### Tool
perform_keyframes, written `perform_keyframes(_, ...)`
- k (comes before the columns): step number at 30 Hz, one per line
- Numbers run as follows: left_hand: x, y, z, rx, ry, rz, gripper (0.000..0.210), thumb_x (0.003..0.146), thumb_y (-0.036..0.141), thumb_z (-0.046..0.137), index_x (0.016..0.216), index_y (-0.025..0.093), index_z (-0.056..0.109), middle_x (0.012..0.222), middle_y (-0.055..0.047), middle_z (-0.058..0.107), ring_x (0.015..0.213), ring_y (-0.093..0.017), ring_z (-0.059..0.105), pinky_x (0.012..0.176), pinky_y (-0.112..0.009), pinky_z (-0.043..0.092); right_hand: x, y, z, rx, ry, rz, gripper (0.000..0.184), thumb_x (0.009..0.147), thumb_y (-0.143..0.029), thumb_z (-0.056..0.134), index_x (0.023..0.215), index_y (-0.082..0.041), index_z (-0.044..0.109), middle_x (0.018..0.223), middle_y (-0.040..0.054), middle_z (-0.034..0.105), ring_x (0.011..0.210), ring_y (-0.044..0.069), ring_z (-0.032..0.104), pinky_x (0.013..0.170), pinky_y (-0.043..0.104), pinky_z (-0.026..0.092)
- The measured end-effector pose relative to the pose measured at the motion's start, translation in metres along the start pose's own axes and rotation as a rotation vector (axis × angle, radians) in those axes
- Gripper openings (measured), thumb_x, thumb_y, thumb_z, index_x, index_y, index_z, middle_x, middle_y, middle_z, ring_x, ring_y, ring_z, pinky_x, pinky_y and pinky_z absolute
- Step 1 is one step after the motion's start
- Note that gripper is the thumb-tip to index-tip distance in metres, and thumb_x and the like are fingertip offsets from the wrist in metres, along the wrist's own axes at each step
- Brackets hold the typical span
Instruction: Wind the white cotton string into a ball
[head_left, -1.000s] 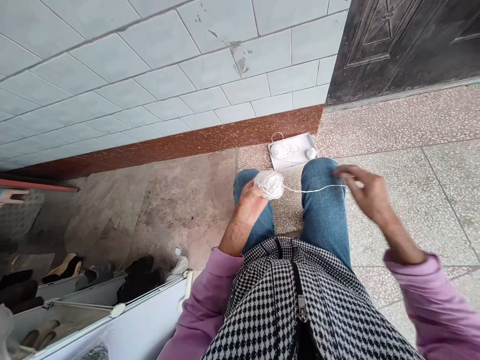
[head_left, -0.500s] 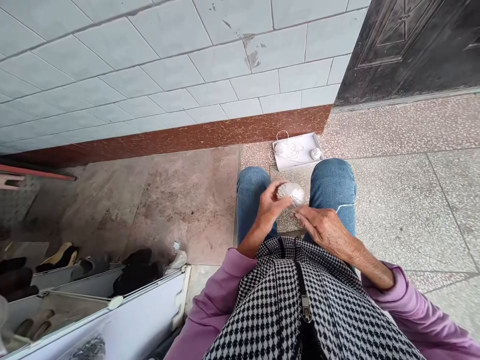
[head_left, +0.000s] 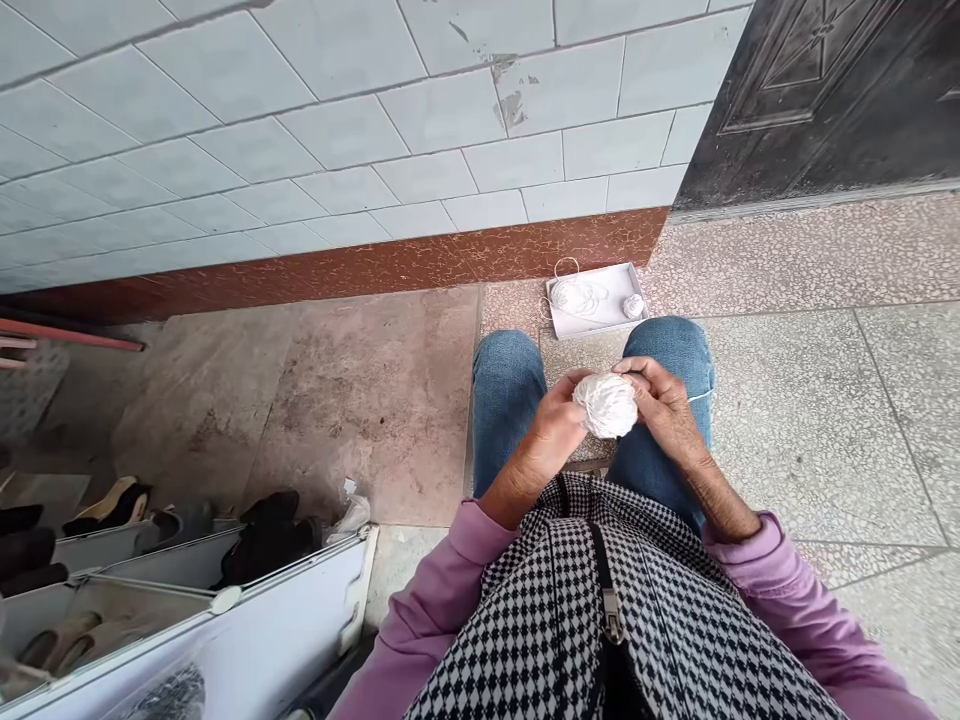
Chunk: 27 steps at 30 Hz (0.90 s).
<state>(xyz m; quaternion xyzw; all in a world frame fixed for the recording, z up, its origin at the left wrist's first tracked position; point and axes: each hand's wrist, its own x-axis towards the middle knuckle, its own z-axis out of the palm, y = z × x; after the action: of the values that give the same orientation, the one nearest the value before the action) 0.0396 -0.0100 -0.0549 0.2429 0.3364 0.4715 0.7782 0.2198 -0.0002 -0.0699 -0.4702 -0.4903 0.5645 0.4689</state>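
Observation:
A ball of white yarn (head_left: 607,406) hangs between my knees, held up in front of my lap. My left hand (head_left: 561,420) grips its left side, fingers curled behind it. At the ball's right edge my right hand (head_left: 664,405) is closed, thumb and fingers pinched together by the wound strands. A white strand runs out from the right hand across my right knee (head_left: 667,345). On the floor past my knees lies a shallow white box (head_left: 611,290) with a loose heap of white yarn (head_left: 574,297) and a small white ball (head_left: 634,306) in it.
A tiled wall (head_left: 442,110) with a red-brown base runs behind the box. A dark door (head_left: 840,100) stands at the upper right. At lower left is a white rack (head_left: 277,610) with several shoes. Stone flooring spreads to both sides.
The yarn ball has moved slightly right and down and has turned. My right hand has risen from below the ball to its right side, and its fingers now pinch there.

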Motion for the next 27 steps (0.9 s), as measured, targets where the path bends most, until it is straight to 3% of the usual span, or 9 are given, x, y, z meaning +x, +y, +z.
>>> perform_keyframes(2,0.002,0.002,0.005,-0.013,0.053,0.059,0.053,0.070,0.040,0.086,0.119,0.022,0.073,0.115,-0.006,0.077,0.113,-0.027,0.070,0.098,-0.038,0.053,-0.003,0.002,0.004,-0.038,0.007,-0.009,0.040,0.105,-0.066,0.066,0.112,-0.027,0.073,0.070,-0.0018,0.052,0.058,0.015,0.042,0.051,0.029,0.039)
perform_keyframes(5,0.010,0.000,0.005,0.016,0.112,0.155,0.054,0.073,0.039,0.083,0.123,0.022,0.072,0.119,-0.007,0.077,0.122,-0.029,0.069,0.106,-0.041,0.052,-0.007,0.004,0.009,-0.110,-0.072,-0.038,0.038,0.106,-0.053,0.069,0.132,-0.027,0.073,0.090,0.0034,0.068,0.080,0.021,0.062,0.070,0.034,0.057)
perform_keyframes(8,0.016,-0.004,-0.006,0.119,0.122,0.192,0.058,0.069,0.036,0.087,0.123,0.022,0.072,0.120,-0.007,0.077,0.121,-0.029,0.069,0.107,-0.041,0.052,-0.012,0.006,0.009,-0.034,-0.226,0.021,0.063,0.098,-0.047,0.080,0.154,-0.028,0.061,0.120,0.0072,0.076,0.103,0.024,0.070,0.087,0.038,0.064)
perform_keyframes(10,0.017,-0.002,-0.016,0.208,0.072,0.163,0.064,0.066,0.033,0.090,0.127,0.022,0.073,0.123,-0.007,0.077,0.120,-0.028,0.069,0.107,-0.040,0.052,-0.013,0.007,0.007,0.063,-0.258,0.065,0.072,0.093,-0.048,0.085,0.158,-0.031,0.058,0.130,0.0077,0.075,0.108,0.024,0.072,0.092,0.039,0.065)
perform_keyframes(15,0.010,0.020,-0.029,0.389,-0.169,0.024,0.072,0.066,0.031,0.094,0.134,0.022,0.075,0.128,-0.008,0.077,0.125,-0.032,0.068,0.111,-0.043,0.050,-0.011,0.001,-0.001,0.074,-0.304,0.078,0.068,0.087,-0.056,0.091,0.147,-0.031,0.069,0.125,0.0078,0.077,0.108,0.026,0.074,0.096,0.042,0.065)
perform_keyframes(17,0.011,0.024,-0.028,0.406,-0.184,0.025,0.072,0.063,0.031,0.097,0.131,0.021,0.075,0.125,-0.008,0.077,0.121,-0.031,0.069,0.110,-0.043,0.052,-0.011,0.000,0.000,0.043,-0.303,0.057,0.064,0.089,-0.062,0.087,0.142,-0.029,0.073,0.117,0.0073,0.078,0.107,0.027,0.073,0.099,0.044,0.064)
perform_keyframes(19,0.015,0.023,-0.026,0.363,-0.115,0.066,0.073,0.061,0.032,0.098,0.128,0.021,0.073,0.122,-0.008,0.077,0.115,-0.029,0.070,0.106,-0.041,0.053,-0.017,0.002,0.004,-0.032,-0.218,0.017,0.055,0.096,-0.066,0.077,0.134,-0.026,0.075,0.108,0.0069,0.078,0.103,0.027,0.073,0.098,0.044,0.062)
perform_keyframes(22,0.024,0.015,-0.023,0.305,0.054,0.158,0.067,0.066,0.039,0.095,0.125,0.021,0.068,0.117,-0.006,0.075,0.107,-0.025,0.070,0.101,-0.040,0.055,-0.033,0.006,0.012,-0.244,-0.114,-0.040,0.048,0.111,-0.064,0.055,0.118,-0.023,0.079,0.099,0.0067,0.078,0.088,0.023,0.071,0.085,0.038,0.060)
perform_keyframes(27,0.026,0.006,-0.025,0.626,0.196,0.268,0.068,0.065,0.032,0.091,0.126,0.022,0.063,0.123,-0.009,0.071,0.113,-0.028,0.068,0.103,-0.042,0.054,-0.052,-0.020,0.013,-0.409,-0.226,-0.195,0.046,0.118,-0.052,0.046,0.102,-0.021,0.076,0.086,0.0044,0.075,0.073,0.018,0.069,0.072,0.031,0.054)
